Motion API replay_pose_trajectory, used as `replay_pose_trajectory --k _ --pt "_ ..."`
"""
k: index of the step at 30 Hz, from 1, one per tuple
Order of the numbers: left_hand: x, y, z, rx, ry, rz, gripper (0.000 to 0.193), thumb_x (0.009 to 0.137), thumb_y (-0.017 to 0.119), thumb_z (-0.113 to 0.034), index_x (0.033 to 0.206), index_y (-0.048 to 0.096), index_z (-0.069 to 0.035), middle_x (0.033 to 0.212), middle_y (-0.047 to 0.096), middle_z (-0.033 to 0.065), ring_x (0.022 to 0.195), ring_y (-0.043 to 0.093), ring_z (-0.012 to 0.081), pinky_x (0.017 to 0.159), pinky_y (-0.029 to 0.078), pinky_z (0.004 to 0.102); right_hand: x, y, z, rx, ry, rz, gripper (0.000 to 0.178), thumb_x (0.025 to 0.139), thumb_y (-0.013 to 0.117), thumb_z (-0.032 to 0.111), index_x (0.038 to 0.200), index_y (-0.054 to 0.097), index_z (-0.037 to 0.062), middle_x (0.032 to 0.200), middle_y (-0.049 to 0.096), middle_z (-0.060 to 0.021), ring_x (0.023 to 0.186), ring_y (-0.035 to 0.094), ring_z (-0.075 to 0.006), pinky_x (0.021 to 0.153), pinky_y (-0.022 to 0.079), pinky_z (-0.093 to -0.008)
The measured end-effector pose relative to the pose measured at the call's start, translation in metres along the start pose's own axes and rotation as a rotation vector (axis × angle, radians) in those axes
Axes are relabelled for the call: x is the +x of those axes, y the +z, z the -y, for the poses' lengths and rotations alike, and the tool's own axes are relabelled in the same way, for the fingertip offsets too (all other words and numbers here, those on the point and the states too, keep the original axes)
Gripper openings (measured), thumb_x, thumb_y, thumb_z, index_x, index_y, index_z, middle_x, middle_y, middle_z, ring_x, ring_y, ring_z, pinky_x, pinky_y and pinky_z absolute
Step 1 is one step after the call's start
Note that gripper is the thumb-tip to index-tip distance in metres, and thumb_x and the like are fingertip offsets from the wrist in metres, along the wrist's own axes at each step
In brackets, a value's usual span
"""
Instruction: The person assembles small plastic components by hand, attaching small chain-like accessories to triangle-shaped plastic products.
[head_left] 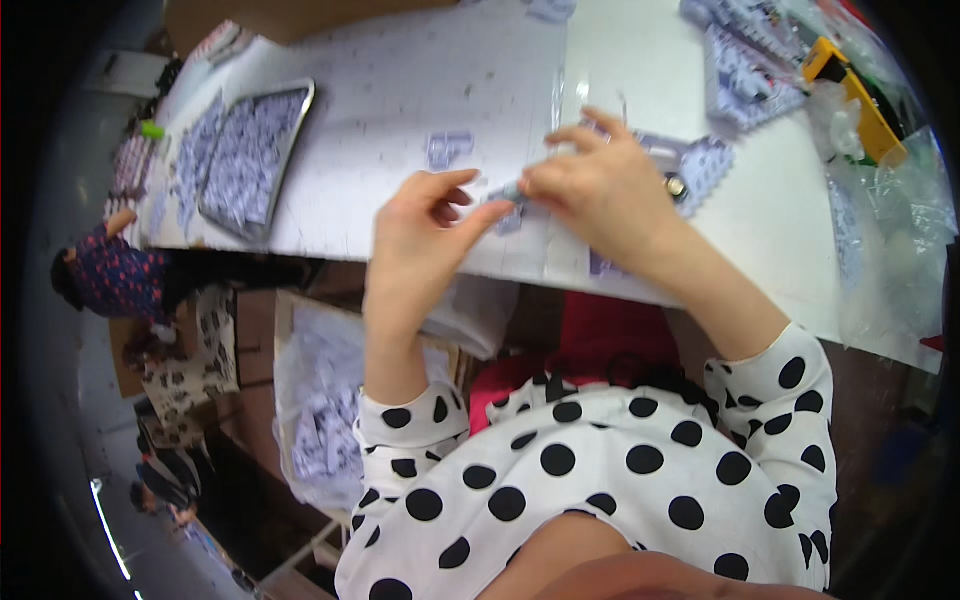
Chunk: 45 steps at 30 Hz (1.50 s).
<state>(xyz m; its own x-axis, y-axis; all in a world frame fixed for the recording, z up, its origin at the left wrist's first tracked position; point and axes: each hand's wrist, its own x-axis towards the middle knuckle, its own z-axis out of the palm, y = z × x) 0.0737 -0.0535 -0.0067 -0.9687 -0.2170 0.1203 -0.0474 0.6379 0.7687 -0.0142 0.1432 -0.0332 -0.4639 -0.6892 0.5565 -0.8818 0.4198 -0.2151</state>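
Above the white table, my right hand (610, 185) pinches a small grey-blue piece (508, 191) between thumb and index finger; its other fingers are raised. The piece is too small and blurred to name its kind. My left hand (425, 225) is beside it with thumb and index finger apart, the thumb tip close to the piece or touching it. Under the hands are some pale lilac bits (510, 222). A flat lilac piece with cut-outs (450, 150) rests just beyond my left hand. Right of my right hand is a lilac sheet with a zigzag edge (708, 172), partly hidden by the hand.
At the left, a metal-rimmed tray (308, 100) holds many small lilac pieces. A yellow bin (850, 95), clear plastic bags (890, 270) and stacked lilac sheets (745, 75) crowd the right. Below the table edge is a plastic-lined crate (285, 400). Two people are at the far left.
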Motion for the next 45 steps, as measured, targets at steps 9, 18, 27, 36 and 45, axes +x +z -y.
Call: replay_pose_trajectory --k 9,18,27,36,45 --pt "0.214 0.062 -0.001 0.331 0.349 -0.048 0.056 0.079 0.08 -0.04 0.119 0.069 -0.003 0.112 0.071 0.0172 0.107 0.067 0.0302 0.092 0.053 0.0388 0.003 0.002 0.014 -0.047 -0.006 0.045 0.008 0.081 0.07 0.016 0.087 0.076 0.0146 0.089 0.073 0.0026 0.104 0.066 -0.021 0.108 0.043 -0.0546" --pt "0.221 0.071 -0.004 0.378 0.263 0.027 0.058 0.074 0.08 -0.03 0.122 0.065 -0.002 0.111 0.069 0.0184 0.107 0.065 0.0344 0.093 0.051 0.042 0.003 0.005 0.017 -0.024 0.024 0.05 0.011 0.08 0.066 0.014 0.086 0.075 0.013 0.088 0.073 0.0001 0.104 0.066 -0.022 0.108 0.043 -0.0533" --pt "0.054 -0.08 0.01 0.542 0.597 0.24 0.052 0.075 0.078 -0.008 0.126 0.067 -0.008 0.116 0.07 0.0124 0.11 0.065 0.0308 0.096 0.051 0.0397 0.008 -0.001 0.009 -0.057 0.044 0.106 0.01 0.084 0.068 0.014 0.087 0.077 0.0137 0.089 0.073 -0.0033 0.103 0.066 -0.0205 0.108 0.044 -0.0481" --pt "-0.012 -0.085 0.048 0.302 0.256 0.171 0.056 0.083 0.072 -0.007 0.137 0.062 -0.011 0.14 0.061 0.0117 0.13 0.058 0.025 0.11 0.044 0.0364 0.002 0.012 0.004 0.025 0.026 -0.032 0.008 0.085 0.07 0.017 0.086 0.077 0.0137 0.086 0.072 -0.0061 0.098 0.066 -0.0228 0.105 0.046 -0.0442" --pt "-0.037 -0.061 0.078 0.134 0.011 -0.24 0.036 0.083 0.08 -0.012 0.117 0.073 -0.004 0.109 0.075 0.0116 0.104 0.069 0.023 0.094 0.053 0.0351 0.007 0.008 0.006 0.089 0.017 -0.012 0.01 0.081 0.075 0.016 0.09 0.074 0.0102 0.092 0.072 -0.0047 0.103 0.064 -0.0239 0.098 0.047 -0.0407"
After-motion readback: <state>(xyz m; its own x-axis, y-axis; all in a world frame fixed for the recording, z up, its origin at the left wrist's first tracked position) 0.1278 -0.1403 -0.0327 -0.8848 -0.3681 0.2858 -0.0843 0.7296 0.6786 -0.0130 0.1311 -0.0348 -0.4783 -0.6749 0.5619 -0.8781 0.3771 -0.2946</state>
